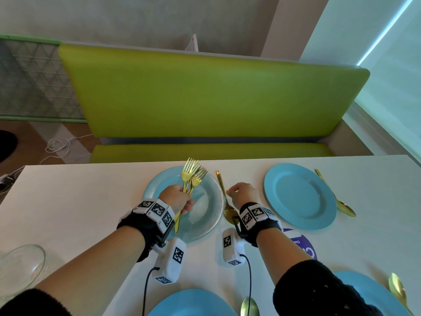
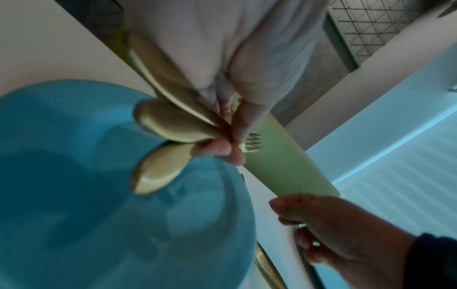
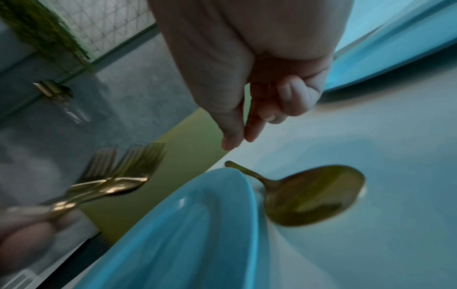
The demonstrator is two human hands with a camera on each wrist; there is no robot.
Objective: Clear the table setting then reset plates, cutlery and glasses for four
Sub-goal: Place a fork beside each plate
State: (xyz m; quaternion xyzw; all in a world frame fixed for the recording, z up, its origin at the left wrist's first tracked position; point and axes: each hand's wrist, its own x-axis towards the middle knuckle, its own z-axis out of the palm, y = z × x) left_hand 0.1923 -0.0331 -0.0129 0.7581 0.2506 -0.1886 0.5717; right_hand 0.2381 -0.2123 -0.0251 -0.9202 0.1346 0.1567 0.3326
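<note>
Left hand [image 1: 176,198]: grip clamped on a bundle of gold forks [image 1: 193,176], tines up and fanned, held above the far-left blue plate [image 1: 211,215]; right hand [image 1: 242,193]: thumb and forefinger drawn together, other fingers curled, nothing in them, poised over the handle of a gold spoon [image 1: 224,201] (whether it touches the handle cannot be told); that spoon lies on the white bench [image 1: 68,201] just right of the plate, bowl toward the viewer; far-right blue plate [image 1: 300,196] with a gold spoon [image 1: 337,197] at its right edge; two near plates, each with a spoon at its right; clear glass bowl [image 1: 21,267] at near left; green seat [image 1: 214,96] beyond the bench
</note>
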